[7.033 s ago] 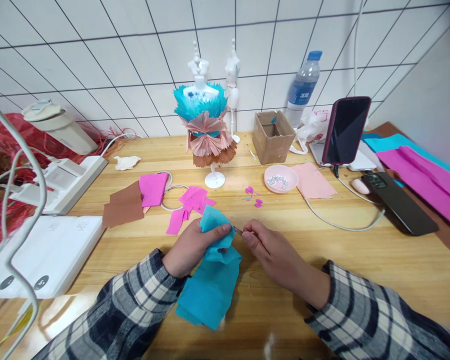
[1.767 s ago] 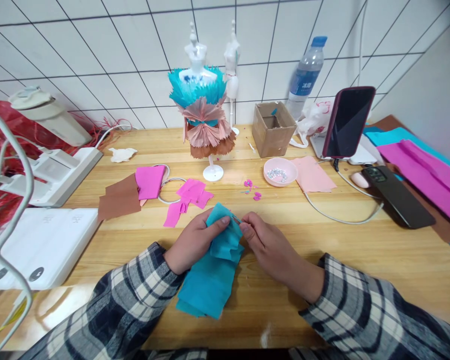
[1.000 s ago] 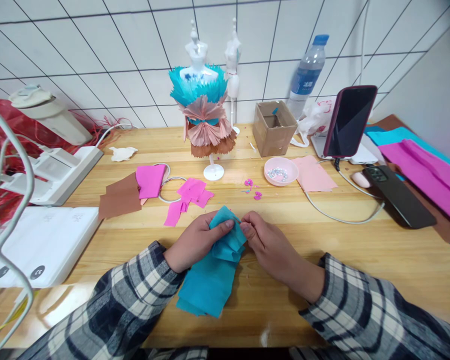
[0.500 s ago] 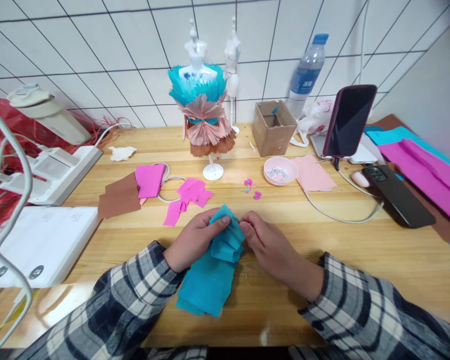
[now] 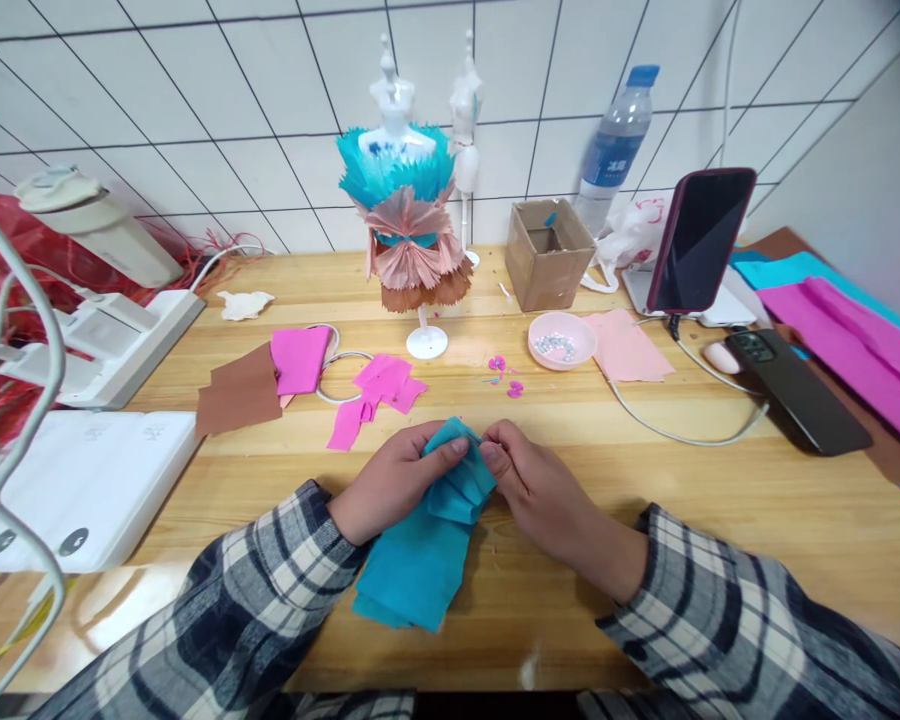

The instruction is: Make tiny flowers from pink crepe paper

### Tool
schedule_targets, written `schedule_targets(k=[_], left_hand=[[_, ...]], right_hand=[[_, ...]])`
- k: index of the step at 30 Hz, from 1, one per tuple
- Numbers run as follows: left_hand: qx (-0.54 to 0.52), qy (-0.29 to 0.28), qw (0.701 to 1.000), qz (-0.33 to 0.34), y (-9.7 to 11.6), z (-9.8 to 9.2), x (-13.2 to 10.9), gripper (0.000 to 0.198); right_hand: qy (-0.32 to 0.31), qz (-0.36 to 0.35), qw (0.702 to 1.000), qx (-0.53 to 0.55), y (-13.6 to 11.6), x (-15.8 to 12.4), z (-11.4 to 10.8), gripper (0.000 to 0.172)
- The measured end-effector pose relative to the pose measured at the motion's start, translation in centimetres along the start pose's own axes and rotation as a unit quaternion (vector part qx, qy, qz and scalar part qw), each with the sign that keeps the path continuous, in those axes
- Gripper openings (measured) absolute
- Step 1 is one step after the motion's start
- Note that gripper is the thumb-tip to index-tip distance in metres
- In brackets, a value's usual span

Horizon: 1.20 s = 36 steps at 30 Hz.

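Note:
A folded strip of turquoise crepe paper [image 5: 412, 570] hangs down over the table from between my hands. My left hand [image 5: 397, 475] pinches its upper end, thumb on top. Beside it, the fingers of my right hand [image 5: 532, 490] are pinched at the paper's upper right edge; whatever else may be between them is too small to make out. Behind them stands a white mannequin [image 5: 395, 100] dressed in ruffled turquoise, salmon and brown paper. Pink paper scraps [image 5: 382, 385] and small pink curled pieces [image 5: 515, 388] lie on the wood beyond my hands.
A pink bowl of beads [image 5: 562, 345], a cardboard box [image 5: 547, 260] and an upright phone [image 5: 701, 240] stand at the back right. Another phone [image 5: 795, 390] lies near coloured sheets. Brown paper [image 5: 240, 395], a white case [image 5: 82, 490] and a power strip [image 5: 131, 350] are left.
The top of the turquoise paper has shifted slightly down and to the right with my left thumb. A thin dark tip by my right fingers is now less visible.

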<state>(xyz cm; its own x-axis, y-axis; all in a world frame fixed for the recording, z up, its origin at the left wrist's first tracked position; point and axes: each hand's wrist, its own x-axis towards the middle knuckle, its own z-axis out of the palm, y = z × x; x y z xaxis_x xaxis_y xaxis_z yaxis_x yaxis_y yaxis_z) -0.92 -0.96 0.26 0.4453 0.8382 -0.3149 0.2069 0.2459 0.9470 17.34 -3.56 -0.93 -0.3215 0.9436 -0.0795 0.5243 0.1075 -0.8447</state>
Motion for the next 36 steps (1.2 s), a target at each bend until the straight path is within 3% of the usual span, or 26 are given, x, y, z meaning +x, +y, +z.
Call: schedule_targets(k=[14, 23, 36], left_hand=[[-0.007, -0.005, 1.000, -0.005, 0.27, 0.10, -0.15, 0.036], [0.040, 0.059, 0.996, 0.054, 0.52, 0.21, -0.04, 0.026], [0.036, 0.055, 0.997, 0.039, 0.12, 0.37, 0.15, 0.027]], right_hand=[[0.001, -0.005, 1.000, -0.002, 0.04, 0.03, 0.03, 0.024], [0.000, 0.000, 1.000, -0.009, -0.02, 0.09, -0.03, 0.028], [-0.004, 0.001, 1.000, -0.012, -0.27, -0.01, -0.18, 0.026]])
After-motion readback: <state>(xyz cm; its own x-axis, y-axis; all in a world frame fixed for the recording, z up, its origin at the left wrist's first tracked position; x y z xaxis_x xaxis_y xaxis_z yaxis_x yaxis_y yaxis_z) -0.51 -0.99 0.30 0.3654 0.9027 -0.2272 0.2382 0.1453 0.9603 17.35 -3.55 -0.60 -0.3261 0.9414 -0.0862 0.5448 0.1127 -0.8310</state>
